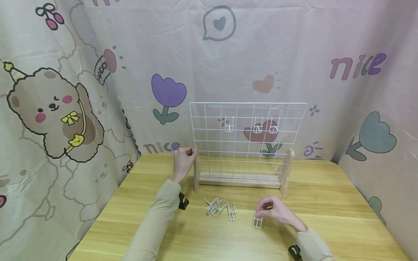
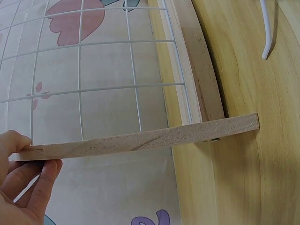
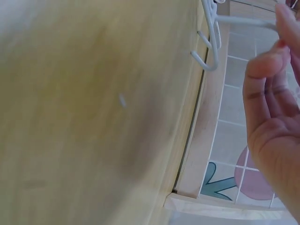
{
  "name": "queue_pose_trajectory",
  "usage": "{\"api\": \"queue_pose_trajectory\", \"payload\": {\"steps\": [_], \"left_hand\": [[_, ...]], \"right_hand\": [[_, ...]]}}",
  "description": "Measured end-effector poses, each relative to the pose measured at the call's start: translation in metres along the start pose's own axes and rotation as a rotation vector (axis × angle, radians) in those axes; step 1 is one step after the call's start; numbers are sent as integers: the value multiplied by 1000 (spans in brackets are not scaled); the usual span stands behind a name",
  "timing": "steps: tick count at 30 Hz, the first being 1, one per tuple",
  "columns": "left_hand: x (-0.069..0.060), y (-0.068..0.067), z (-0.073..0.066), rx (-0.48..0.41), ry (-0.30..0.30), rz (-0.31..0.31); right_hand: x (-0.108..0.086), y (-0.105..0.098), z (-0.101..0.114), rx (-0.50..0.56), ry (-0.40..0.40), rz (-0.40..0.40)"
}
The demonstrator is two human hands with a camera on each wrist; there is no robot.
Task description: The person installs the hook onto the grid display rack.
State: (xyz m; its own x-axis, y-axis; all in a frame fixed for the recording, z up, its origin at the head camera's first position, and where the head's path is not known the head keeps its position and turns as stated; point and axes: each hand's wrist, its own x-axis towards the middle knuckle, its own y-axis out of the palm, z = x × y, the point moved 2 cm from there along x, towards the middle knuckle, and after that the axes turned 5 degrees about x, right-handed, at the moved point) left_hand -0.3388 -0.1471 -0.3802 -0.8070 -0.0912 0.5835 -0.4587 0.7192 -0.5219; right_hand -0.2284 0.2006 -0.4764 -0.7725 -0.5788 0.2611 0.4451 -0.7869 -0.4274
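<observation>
A white wire grid panel (image 1: 248, 103) stands in a wooden base (image 1: 240, 182). My left hand (image 1: 184, 161) grips the top of the stand's left upright (image 2: 140, 138), thumb on one side and fingers on the other. To the right, low over the table, my right hand (image 1: 277, 211) pinches a white wire hook (image 1: 257, 223) between thumb and fingertips. In the right wrist view that hook (image 3: 214, 44) points its bent prongs away from the fingers. Three similar hooks (image 1: 229, 128) hang in the grid's upper rows.
Between the hands lies a small pile of loose white hooks (image 1: 213, 207), with a single hook (image 1: 232, 213) just right of it. The wood-grain table (image 1: 209, 243) backs onto a printed curtain (image 1: 130, 43). The right upright (image 1: 286, 174) rises behind my right hand.
</observation>
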Motion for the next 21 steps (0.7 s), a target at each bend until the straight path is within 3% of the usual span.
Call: {"api": "queue_pose_trajectory", "payload": {"steps": [8,21], "left_hand": [[0,0,-1,1,-25,21],[-1,0,-1,-4,-49,32]], "right_hand": [[5,-2,-3,-77,29,-109],[8,-3,-4,-129,14,-179]]}}
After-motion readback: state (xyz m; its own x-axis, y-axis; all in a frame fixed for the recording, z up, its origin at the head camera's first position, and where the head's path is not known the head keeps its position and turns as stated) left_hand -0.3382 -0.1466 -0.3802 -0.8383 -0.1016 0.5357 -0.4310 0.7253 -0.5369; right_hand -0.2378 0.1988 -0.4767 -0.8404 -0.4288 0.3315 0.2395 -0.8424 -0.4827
